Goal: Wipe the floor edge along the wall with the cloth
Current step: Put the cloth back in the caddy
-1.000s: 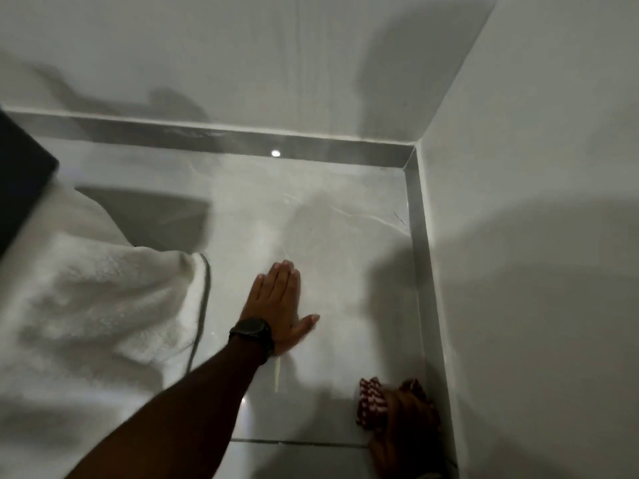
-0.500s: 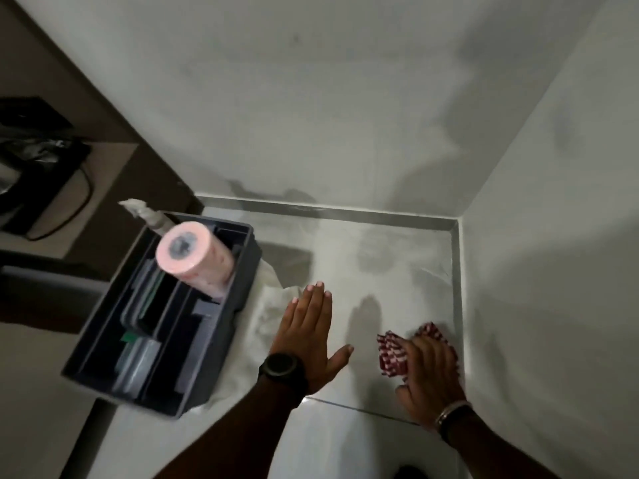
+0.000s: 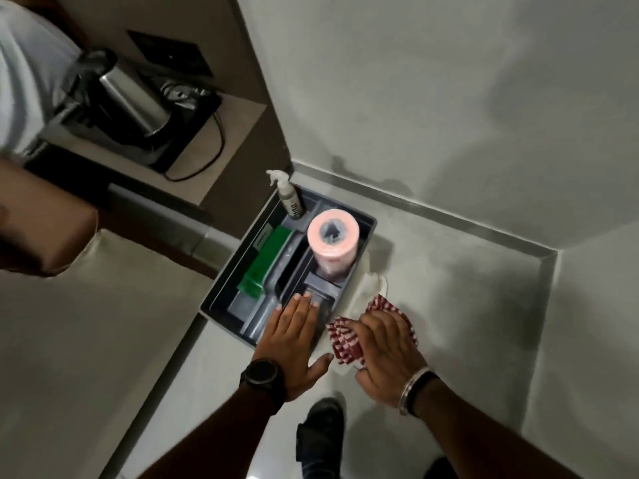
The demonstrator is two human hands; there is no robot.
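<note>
The right hand (image 3: 387,354) lay palm down on the cloth (image 3: 344,342), a red-and-white checked rag bunched on the floor (image 3: 449,305), its fingers curled over the top so that its grip was pressing and loosely clutching the fabric. The cloth sat out on the tile, near the caddy (image 3: 363,236) and well apart from the grey skirting (image 3: 432,216) that ran along the far wall (image 3: 415,81) to the corner. A metal bangle (image 3: 413,385) circled the right wrist. The left hand (image 3: 294,340) was spread flat with fingers straight, its grip released and holding nothing; its fingertips (image 3: 304,300) reached over the near end of the caddy, and a dark watch (image 3: 261,373) sat on its wrist. The grey caddy stood on the floor just beside the cloth, with a pink roll (image 3: 333,243) standing upright in it, a green block (image 3: 264,264) in the next compartment and a spray bottle (image 3: 288,198) at its far corner. A white rag (image 3: 371,285) showed from under the caddy's right side, touching the cloth. To the left, a steel kettle (image 3: 128,95) rested on a dark base on a shelf (image 3: 238,115). A dark shoe (image 3: 323,433) showed between the forearms.
</note>
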